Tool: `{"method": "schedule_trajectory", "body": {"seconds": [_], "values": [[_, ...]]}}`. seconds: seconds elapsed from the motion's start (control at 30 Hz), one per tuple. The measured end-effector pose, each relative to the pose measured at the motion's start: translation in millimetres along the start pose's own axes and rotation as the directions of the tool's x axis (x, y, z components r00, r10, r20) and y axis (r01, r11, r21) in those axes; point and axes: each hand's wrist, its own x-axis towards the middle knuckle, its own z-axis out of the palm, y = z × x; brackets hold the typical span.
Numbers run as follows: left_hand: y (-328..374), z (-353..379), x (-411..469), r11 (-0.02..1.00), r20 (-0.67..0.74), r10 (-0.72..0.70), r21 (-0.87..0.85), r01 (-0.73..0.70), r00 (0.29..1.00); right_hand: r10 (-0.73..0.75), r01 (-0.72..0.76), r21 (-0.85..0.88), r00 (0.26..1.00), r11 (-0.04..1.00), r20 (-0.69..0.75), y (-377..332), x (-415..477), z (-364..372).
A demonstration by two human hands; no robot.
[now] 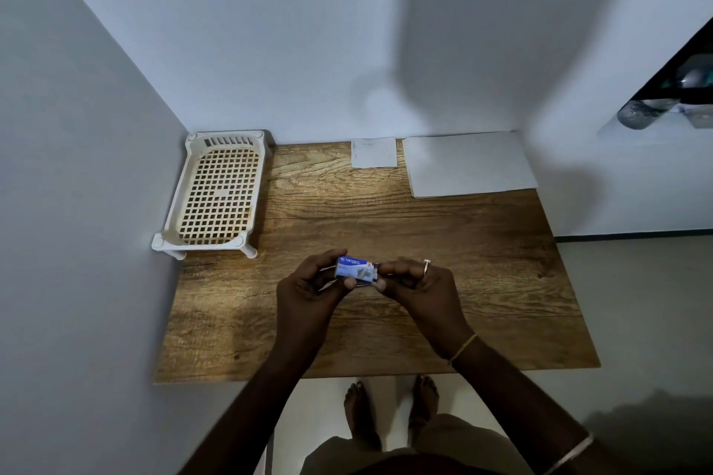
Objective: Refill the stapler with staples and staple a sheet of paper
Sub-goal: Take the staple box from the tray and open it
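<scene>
Pinching its ends, left hand (308, 291) and right hand (422, 281) hold the staple box (355, 267) (blue)

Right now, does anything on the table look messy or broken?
Nothing is spilled or broken. Only the white basket at the table's far left looks grubby, with brownish stains on its mesh. The left hand and right hand hold the blue staple box.

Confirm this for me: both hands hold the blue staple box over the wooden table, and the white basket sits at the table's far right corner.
Not quite. The head view shows the white basket at the far left corner of the wooden table, against the left wall. The rest stands: the left hand and the right hand both hold the blue staple box over the table.
</scene>
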Motion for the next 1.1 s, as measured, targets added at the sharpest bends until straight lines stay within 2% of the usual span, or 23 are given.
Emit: {"method": "schedule_trajectory", "body": {"seconds": [0.43,0.7,1.1], "values": [[-1,-2,-1,0.996,-0.031,-0.054,-0.079,0.051,0.998,-0.076,0.093,-0.204,0.993,0.975,0.090,-16,4,-4],[-6,-4,-1,0.996,-0.019,-0.055,-0.074,0.053,0.998,0.187,-0.170,-0.125,0.972,0.977,0.141,-26,7,-4],[-13,-4,-1,0.998,-0.017,-0.052,-0.036,0.051,0.998,0.316,-0.288,-0.227,0.944,0.930,0.096,-30,15,5]]}}
